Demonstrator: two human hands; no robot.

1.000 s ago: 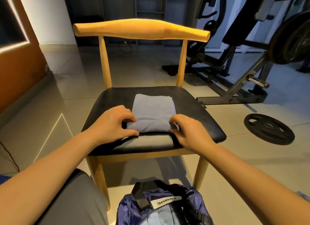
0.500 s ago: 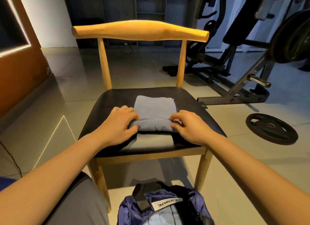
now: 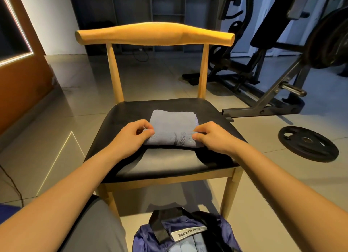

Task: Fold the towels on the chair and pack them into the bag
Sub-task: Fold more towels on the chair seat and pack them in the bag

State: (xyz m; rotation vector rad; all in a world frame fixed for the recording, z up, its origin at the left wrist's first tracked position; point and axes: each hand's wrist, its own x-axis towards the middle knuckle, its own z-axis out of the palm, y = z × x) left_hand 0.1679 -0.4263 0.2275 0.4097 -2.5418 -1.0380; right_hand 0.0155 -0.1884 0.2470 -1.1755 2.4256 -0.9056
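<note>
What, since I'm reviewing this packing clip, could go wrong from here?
1. The left hand and right hand pinch only the near corners of the towel, so lifting it could let the fold fall open.
2. The bag sits slumped with cloth already inside; the towel might bunch at its mouth.

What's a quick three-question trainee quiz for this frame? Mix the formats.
1. Multiple choice: where does the grey towel lie? A) on the chair's black seat; B) on the weight bench; C) on the person's lap.
2. True or false: the left hand and the right hand each pinch the towel at its near corners.
3. Fill in: the blue bag sits on the ___, in front of the chair.

Key: 1 A; 2 true; 3 floor.
</note>
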